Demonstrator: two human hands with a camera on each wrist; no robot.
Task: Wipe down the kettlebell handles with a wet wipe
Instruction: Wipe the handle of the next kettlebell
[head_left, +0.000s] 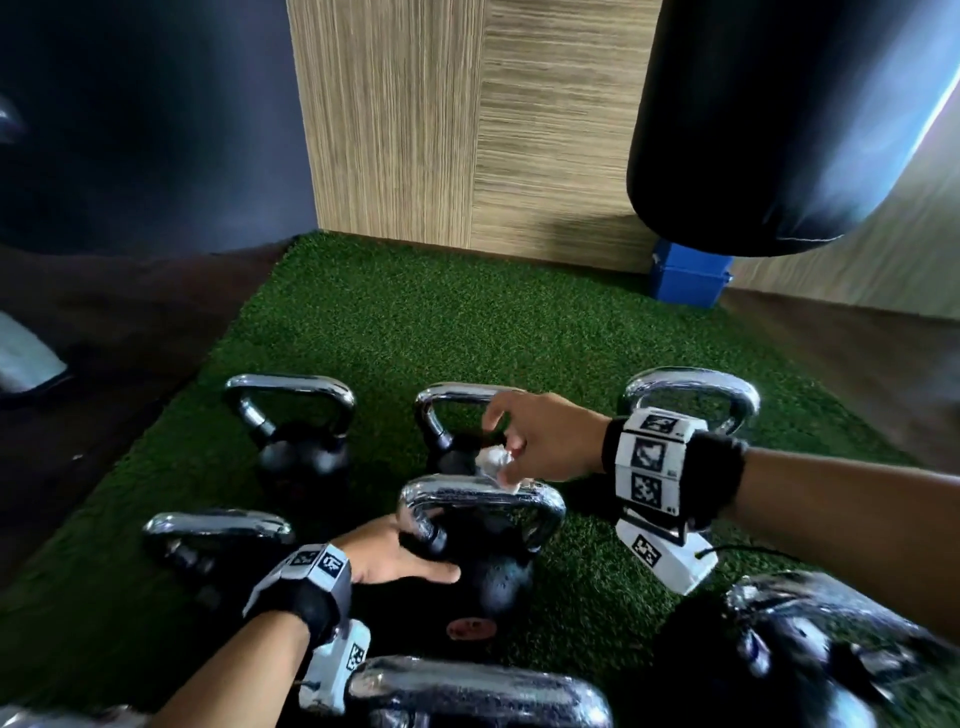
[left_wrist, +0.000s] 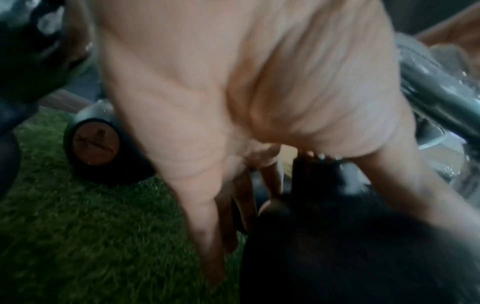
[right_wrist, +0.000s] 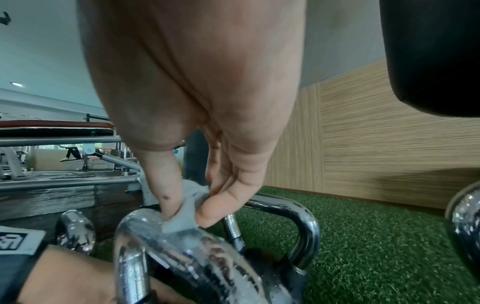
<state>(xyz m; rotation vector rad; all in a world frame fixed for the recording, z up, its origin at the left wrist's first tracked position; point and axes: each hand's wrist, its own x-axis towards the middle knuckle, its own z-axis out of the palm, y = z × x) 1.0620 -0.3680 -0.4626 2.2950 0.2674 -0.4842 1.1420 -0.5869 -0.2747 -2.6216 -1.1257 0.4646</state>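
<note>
Several kettlebells with chrome handles stand on green turf (head_left: 415, 322). On the middle kettlebell (head_left: 493, 577), my right hand (head_left: 511, 457) pinches a crumpled white wet wipe (head_left: 491, 460) between thumb and fingers. It presses the wipe onto the top of the chrome handle (head_left: 480, 501). The right wrist view shows the right hand (right_wrist: 189, 205) holding the wipe (right_wrist: 179, 224) against the wet handle (right_wrist: 202, 253). My left hand (head_left: 405, 551) rests against the black body by the handle's left post, thumb spread across the front. Its fingers (left_wrist: 207, 216) lie straight down the side.
Other kettlebells stand at back left (head_left: 291, 410), back middle (head_left: 447, 415), back right (head_left: 691, 395), left (head_left: 218, 530), front (head_left: 467, 691) and right (head_left: 810, 634). A black punching bag (head_left: 769, 130) hangs at upper right above a blue box (head_left: 685, 280). A wood-panel wall (head_left: 467, 130) closes the back.
</note>
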